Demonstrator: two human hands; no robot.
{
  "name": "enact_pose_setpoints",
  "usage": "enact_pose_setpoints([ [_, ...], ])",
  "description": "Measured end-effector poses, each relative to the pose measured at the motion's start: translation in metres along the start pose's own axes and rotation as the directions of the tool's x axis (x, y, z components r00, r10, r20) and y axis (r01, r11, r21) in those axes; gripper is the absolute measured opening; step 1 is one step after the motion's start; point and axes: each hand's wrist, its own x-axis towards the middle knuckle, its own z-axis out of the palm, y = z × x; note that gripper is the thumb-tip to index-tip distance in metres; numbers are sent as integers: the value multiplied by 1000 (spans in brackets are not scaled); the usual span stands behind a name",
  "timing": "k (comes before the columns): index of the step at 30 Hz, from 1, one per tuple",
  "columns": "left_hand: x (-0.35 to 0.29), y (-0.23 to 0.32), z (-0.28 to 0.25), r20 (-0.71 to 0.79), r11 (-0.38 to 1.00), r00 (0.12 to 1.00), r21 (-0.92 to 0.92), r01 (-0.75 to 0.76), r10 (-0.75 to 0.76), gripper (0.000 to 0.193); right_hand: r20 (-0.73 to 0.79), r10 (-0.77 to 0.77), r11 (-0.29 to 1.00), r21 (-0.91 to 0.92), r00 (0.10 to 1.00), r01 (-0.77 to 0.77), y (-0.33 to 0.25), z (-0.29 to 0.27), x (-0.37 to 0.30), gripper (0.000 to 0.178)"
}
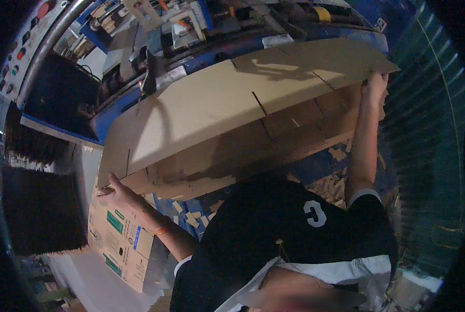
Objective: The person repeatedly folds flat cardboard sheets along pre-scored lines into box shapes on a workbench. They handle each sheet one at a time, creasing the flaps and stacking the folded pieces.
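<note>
Head view: a long slotted cardboard blank (201, 122) is held up in front of the body, between the black shirt (253, 229) and a blue-framed machine (206, 61). Legible-looking print is borne by a carton panel (126, 239) at lower left, where green and blue blocks and small dark marks are seen on tan board; the lettering is left uncopied. A single pale character is printed on the shirt. On the visible face of the blank, only plain brown board is shown.

The blank's long axis is laid crosswise, slanted from lower left to upper right, so that one end is pointed toward the left foreground and the other toward the far right. Its broad upper face is turned upward and lit, while a shaded layer is seen beneath the near edge. Several short slots are cut across that axis.

The near left corner is gripped by the left hand (124, 200), with the thumb raised along the edge; how the fingers are placed underneath cannot be told. The right end is gripped by the right hand (376, 87), its fingers curled at the edge. Below the blank, cardboard scraps (328, 186) are scattered over a blue surface.
</note>
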Motion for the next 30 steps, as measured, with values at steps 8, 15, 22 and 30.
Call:
enact_pose_setpoints([
  [8,8,-32,12,527,788,850,-518,333,-13,37,429,-228,894,-264,874,363,-108,-16,-114,39],
  [15,-92,10,8,660,796,531,-603,-48,532,38,934,-143,550,350,-327,758,-73,-7,-202,35],
  [22,-109,50,17,793,357,-177,-446,-821,583,54,933,-65,618,315,-353,720,-69,0,-206,47],
  [30,-88,51,56,712,380,-95,-477,-793,696,59,920,64,680,244,-387,692,-23,38,-183,60],
])
